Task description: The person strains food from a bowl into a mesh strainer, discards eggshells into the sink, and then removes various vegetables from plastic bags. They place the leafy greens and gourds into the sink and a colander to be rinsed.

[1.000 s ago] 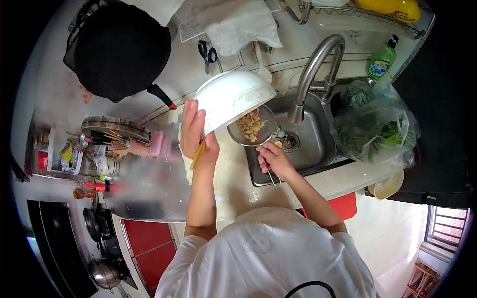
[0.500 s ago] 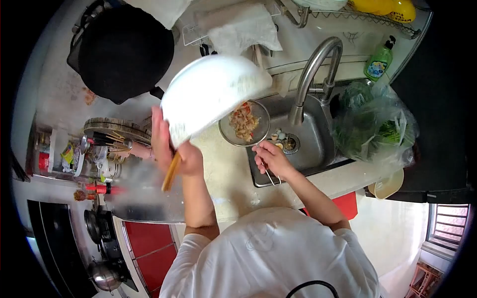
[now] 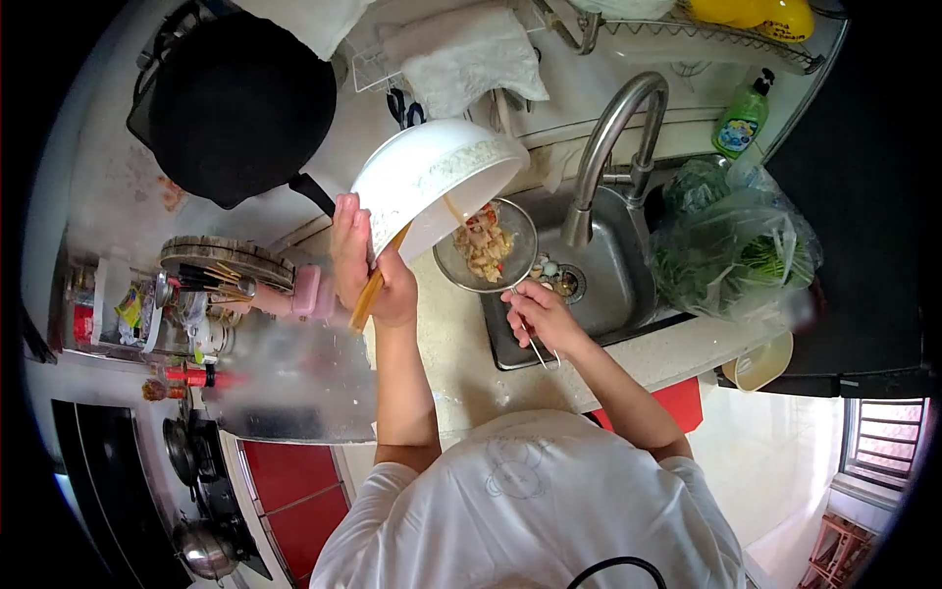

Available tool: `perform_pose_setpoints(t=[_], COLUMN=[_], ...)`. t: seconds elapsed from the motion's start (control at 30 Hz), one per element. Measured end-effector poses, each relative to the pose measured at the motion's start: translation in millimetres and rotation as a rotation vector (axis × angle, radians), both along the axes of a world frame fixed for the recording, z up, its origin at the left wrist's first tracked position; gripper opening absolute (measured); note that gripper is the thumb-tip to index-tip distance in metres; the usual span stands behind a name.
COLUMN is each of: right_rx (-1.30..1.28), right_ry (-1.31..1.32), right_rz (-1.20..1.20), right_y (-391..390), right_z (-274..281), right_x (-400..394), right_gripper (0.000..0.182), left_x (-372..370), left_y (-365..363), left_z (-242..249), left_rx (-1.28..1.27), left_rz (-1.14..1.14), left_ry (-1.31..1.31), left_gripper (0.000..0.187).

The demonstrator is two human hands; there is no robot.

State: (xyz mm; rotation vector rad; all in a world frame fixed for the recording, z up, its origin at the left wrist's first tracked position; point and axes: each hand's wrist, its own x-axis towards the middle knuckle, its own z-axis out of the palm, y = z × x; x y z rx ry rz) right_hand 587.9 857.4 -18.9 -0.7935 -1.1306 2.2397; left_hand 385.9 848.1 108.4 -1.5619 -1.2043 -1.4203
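Left hand (image 3: 368, 270) closed around the rim of a white bowl (image 3: 427, 177), with a pair of chopsticks (image 3: 378, 280) pinned under the same fingers. Bowl tilted steeply, mouth facing down and right, lower lip just above a wire strainer (image 3: 488, 245). Chopstick tips show inside the bowl's mouth, over the strainer.

Right hand (image 3: 540, 314) closed on the strainer's wire handle. Strainer sits over the left edge of the sink (image 3: 628, 285), where the basin meets the desk (image 3: 451, 344). It holds a heap of pale chopped food with red bits. More scraps lie around the sink drain.

Faucet (image 3: 613, 137) arches over the basin. Bag of greens (image 3: 736, 245) rests at the sink's right edge. Green soap bottle (image 3: 741, 118) stands behind it. Black pan (image 3: 240, 103) hangs at the far left of the desk.
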Motion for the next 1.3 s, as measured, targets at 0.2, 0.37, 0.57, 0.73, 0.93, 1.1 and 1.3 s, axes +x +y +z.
perform_pose_setpoints(t=[0.2,0.37,0.57,0.73,0.93,1.1,1.3], right_rx=[0.030,0.058,-0.034,-0.006,0.017,0.022,-0.029], right_ry=[-0.006,-0.091,-0.069,0.000,0.019,-0.011,-0.138], right_rz=[0.058,0.052,0.047,0.048,0.071,0.102,0.051], right_y=[-15,-19,-7,-5,-15,-16,-8], right_z=[-8,-12,-17,-19,-26,-34,-54], right_x=[27,32,-4,-17,-10,2,26], right_gripper=[0.019,0.020,0.021,0.018,0.019,0.020,0.022], left_x=[-12,-12,-1,-3,-8,-17,-43], left_y=[0,3,1,0,-5,-6,2], left_z=[-8,-12,-15,-21,-20,-24,-71], left_rx=[-0.057,-0.081,-0.104,-0.133,-0.153,-0.172,-0.176], left_rz=[0.010,0.055,0.015,-0.086,-0.038,0.006,0.040], left_ry=[-0.032,-0.118,-0.078,0.022,0.017,-0.163,-0.751], left_gripper=[0.037,0.031,0.032,0.031,0.037,0.035,0.025])
